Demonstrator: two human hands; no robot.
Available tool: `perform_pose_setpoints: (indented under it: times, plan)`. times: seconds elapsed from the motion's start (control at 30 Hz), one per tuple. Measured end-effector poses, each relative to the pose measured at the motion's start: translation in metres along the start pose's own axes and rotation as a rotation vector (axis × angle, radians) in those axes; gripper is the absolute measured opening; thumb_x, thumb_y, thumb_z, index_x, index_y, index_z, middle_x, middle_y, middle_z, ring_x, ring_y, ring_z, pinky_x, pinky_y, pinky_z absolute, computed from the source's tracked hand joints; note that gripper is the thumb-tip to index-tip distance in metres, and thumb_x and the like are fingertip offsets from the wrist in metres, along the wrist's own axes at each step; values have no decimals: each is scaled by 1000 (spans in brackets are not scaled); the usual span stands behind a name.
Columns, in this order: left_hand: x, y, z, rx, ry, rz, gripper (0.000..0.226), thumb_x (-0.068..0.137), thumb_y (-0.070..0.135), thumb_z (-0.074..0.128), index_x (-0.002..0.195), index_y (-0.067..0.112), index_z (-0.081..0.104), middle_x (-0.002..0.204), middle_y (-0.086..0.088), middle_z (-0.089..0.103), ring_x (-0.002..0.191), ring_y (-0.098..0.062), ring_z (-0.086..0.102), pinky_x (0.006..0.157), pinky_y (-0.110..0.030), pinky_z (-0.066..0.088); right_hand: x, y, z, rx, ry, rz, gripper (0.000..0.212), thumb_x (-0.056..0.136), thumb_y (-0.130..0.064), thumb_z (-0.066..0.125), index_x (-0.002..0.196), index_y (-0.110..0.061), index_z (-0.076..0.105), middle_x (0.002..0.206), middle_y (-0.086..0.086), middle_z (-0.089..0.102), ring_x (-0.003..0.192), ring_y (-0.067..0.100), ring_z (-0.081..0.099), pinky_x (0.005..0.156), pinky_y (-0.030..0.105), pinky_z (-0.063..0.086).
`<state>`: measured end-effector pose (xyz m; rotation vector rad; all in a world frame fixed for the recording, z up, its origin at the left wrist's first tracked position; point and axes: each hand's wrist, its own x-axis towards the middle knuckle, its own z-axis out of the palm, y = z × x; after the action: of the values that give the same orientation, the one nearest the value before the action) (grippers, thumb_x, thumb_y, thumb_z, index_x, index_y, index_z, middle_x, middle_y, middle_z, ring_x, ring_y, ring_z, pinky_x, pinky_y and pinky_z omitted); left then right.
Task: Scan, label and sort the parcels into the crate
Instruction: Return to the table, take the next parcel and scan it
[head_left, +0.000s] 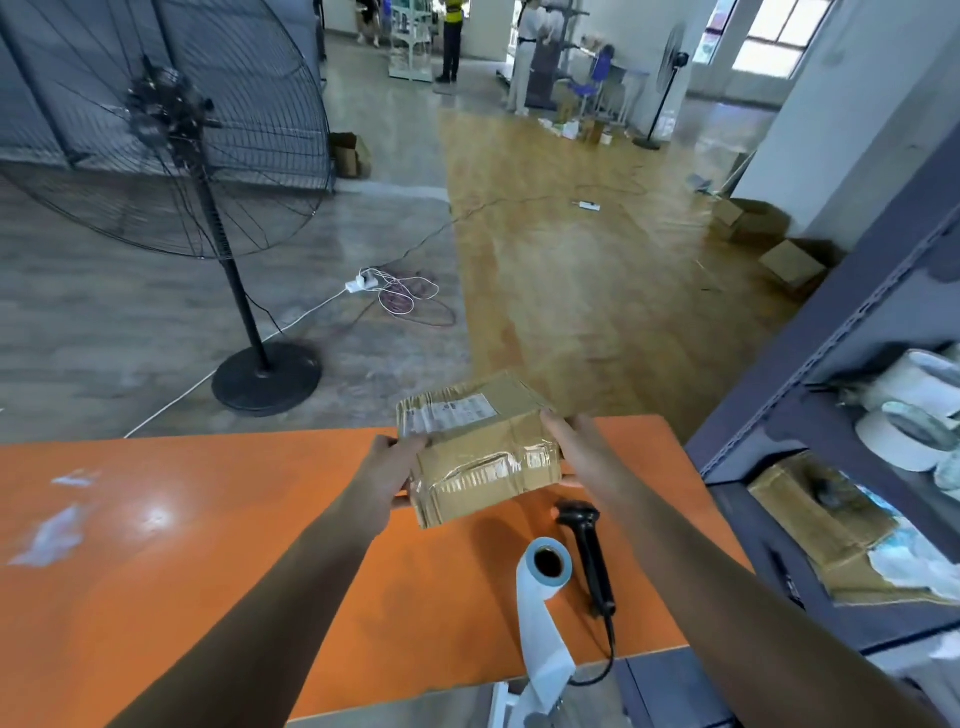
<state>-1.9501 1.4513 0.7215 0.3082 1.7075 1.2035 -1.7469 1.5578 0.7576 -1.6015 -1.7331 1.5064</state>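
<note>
Clutter first: a big black pedestal fan stands on the floor past the orange table, off to the left, with a white power strip and a tangle of cables beside its base. A grey shelf unit runs along the table's right side, with white rolls on one level and a battered cardboard box on the level below. On the table between the two forearms I see a black handheld scanner lying flat. A label roll sits just left of it, its paper tail hanging over the near edge. Both lie right under the parcel, a taped brown box held up over the table's far edge and tilted, with its white shipping label on the top face. Both arms reach forward. The left hand grips the box's left end and the right hand grips the right end, thumb on top and fingers curled underneath.
</note>
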Motion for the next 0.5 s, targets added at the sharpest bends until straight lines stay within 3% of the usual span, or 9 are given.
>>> perform_pose_setpoints:
  times: [0.07, 0.17, 0.27, 0.33, 0.4, 0.43, 0.5]
  plan:
    - [-1, -5, -3, -32, -9, -1, 26, 92, 24, 60, 110, 10, 47, 95, -9, 60, 79, -24, 59, 69, -36, 51, 2, 5, 2, 29, -25, 1, 34, 98, -51, 46, 120, -25, 49, 117, -3, 53, 108, 16, 53, 101, 50, 48]
    - [-4, -12, -5, -36, -4, 40, 24, 93, 18, 60, 109, 9, 46, 99, -10, 59, 82, -24, 58, 73, -39, 51, 0, 10, 7, 36, -39, 20, 38, 99, -52, 44, 126, -26, 43, 121, -3, 52, 110, 19, 53, 100, 49, 48]
    - [-6, -18, -7, 2, 4, 73, 29, 90, 21, 65, 110, 9, 48, 101, -10, 61, 88, -25, 61, 88, -48, 53, 2, 21, 10, -14, -63, 62, 51, 96, -55, 49, 131, -19, 42, 125, 1, 52, 114, 22, 53, 94, 45, 51]
    - [-9, -22, -9, 29, 18, 83, 39, 79, 30, 71, 107, 13, 49, 106, -10, 62, 97, -29, 62, 94, -51, 51, 3, 27, 13, -6, -79, 70, 46, 95, -49, 55, 126, -17, 45, 123, 3, 55, 111, 20, 57, 95, 45, 54]
    - [-11, -27, -12, 52, 28, 75, 36, 75, 32, 70, 100, 16, 49, 110, -11, 61, 101, -29, 61, 96, -52, 49, 2, 30, 17, 7, -102, 70, 36, 94, -41, 59, 119, -16, 49, 120, 3, 56, 107, 18, 59, 95, 45, 55]
    - [-11, -32, -12, 50, 42, 80, 27, 81, 27, 68, 97, 16, 49, 110, -10, 60, 99, -28, 60, 94, -49, 50, -1, 30, 20, -7, -116, 62, 28, 95, -37, 60, 112, -16, 51, 117, 4, 57, 105, 18, 59, 96, 46, 55]
    - [-9, -43, -14, 60, 92, 81, 18, 90, 19, 62, 102, 14, 49, 109, -10, 59, 91, -24, 56, 76, -39, 48, -5, 32, 27, -74, -135, 48, 18, 94, -30, 61, 103, -16, 53, 115, 12, 60, 105, 24, 62, 94, 48, 55]
